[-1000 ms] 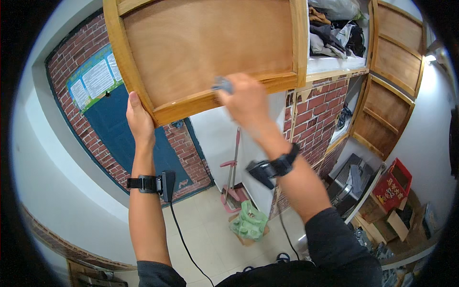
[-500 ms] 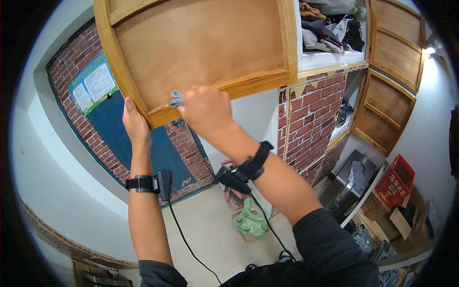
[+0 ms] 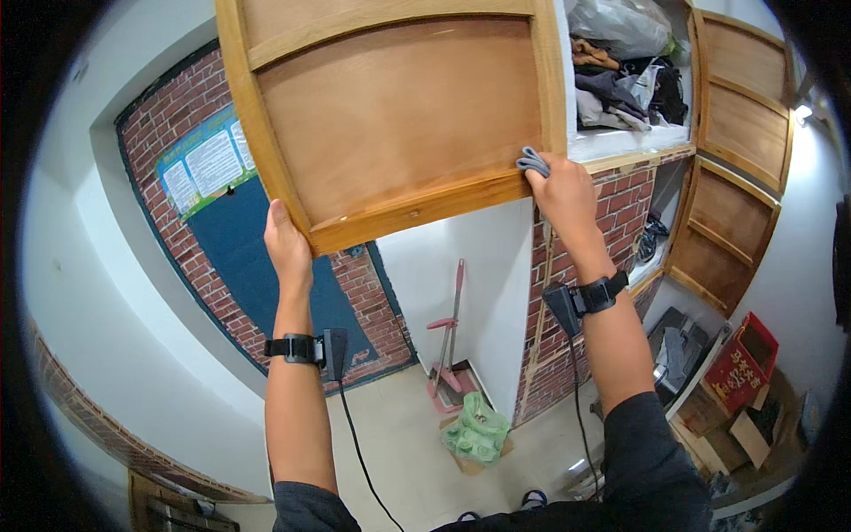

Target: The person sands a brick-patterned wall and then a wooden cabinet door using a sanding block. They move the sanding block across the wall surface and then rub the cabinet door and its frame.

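Watching remotely, I see the right hand (image 3: 565, 193) clamped on a folded grey cloth (image 3: 534, 163) poking out to its upper left, at the wooden door (image 3: 403, 111); the long bottom rail (image 3: 430, 208) runs leftward to the left hand (image 3: 288, 248), gripping the door's corner.

wooden door (image 3: 403, 115), honey-brown frame with crossbar, recessed reddish-brown panels, upper edge beyond view, lower edge rising to the right, small pale mark near the lower left corner, grey cloth (image 3: 534, 163), folded, at the lower right corner
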The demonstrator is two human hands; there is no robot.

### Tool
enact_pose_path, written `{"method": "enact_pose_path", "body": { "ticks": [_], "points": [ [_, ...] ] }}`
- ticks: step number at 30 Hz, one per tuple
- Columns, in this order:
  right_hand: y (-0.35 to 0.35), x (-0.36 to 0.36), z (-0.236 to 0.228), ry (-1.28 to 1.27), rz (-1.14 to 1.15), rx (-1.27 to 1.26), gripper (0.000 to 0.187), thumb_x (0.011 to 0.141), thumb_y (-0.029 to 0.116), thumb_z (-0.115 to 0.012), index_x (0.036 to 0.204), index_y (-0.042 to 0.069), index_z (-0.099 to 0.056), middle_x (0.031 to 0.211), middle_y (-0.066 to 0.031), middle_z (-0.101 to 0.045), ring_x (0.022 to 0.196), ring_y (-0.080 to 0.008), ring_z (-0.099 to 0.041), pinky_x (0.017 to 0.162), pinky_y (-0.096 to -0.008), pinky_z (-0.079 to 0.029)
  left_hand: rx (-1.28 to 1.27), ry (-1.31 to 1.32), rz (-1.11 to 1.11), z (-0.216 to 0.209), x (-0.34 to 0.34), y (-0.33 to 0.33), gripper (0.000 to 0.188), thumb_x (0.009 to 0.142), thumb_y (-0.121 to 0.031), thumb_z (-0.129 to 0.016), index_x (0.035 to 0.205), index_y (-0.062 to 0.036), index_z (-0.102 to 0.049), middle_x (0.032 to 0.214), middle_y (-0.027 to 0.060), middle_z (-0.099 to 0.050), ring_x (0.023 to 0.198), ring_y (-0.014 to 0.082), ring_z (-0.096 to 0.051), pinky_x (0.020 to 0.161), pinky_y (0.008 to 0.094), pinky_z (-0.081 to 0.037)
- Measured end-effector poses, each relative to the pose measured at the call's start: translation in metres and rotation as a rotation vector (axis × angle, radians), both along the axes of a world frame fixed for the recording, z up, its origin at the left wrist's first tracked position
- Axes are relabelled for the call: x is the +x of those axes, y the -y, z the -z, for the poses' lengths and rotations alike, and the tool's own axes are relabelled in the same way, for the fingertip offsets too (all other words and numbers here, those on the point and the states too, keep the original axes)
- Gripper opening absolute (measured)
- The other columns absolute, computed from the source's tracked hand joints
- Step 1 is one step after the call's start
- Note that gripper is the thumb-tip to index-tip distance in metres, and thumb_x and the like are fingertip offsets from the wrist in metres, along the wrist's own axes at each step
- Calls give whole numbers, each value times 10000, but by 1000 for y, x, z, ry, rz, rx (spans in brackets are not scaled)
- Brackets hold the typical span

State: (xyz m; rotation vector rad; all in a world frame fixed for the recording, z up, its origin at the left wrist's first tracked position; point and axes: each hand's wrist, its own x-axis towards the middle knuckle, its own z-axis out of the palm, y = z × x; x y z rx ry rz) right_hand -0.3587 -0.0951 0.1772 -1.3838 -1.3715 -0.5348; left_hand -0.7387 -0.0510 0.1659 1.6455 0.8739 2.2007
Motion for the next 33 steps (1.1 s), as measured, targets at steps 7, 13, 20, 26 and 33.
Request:
{"method": "enact_pose_path", "body": {
  "ticks": [7,13,20,26,33],
  "points": [
    [4,-63,-3,-33,44,-13,251,894,279,-686,897,31,-719,851,-227,-713,806,-414,-700,713,-506,-560,-27,0,-23,-1,4,4,737,1075,-601,-313,1257,53,-599,1162,135,-670,1079,204,-605,975,342,-446],
    [10,-178,-1,6,-219,-57,278,883,262,-678,843,-12,-694,802,-261,-692,768,-440,-692,714,-524,-553,-44,18,-38,0,6,9,763,1069,-620,-283,1234,50,-609,1136,134,-673,1059,211,-609,966,351,-453],
    [27,-264,-18,-152,-638,-139,220,823,143,-594,813,-57,-686,777,-304,-666,786,-477,-672,767,-546,-532,-118,27,1,1,1,6,702,1081,-595,-297,1076,26,-624,974,82,-646,878,163,-574,818,335,-476],
    [1,-229,-20,-286,-1070,-284,221,886,128,-603,962,-52,-706,812,-160,-706,767,-265,-666,719,-398,-516,-30,48,19,1,4,4,654,1095,-548,-324,1093,30,-630,1008,94,-660,926,167,-586,853,336,-471],
    [-10,-120,-16,-331,-958,114,216,923,108,-607,1074,-15,-702,799,-94,-683,741,-157,-627,685,-334,-505,-38,12,-2,3,0,6,701,1085,-572,-333,1237,56,-602,1147,116,-668,1044,188,-603,947,335,-457]
  ]
}}
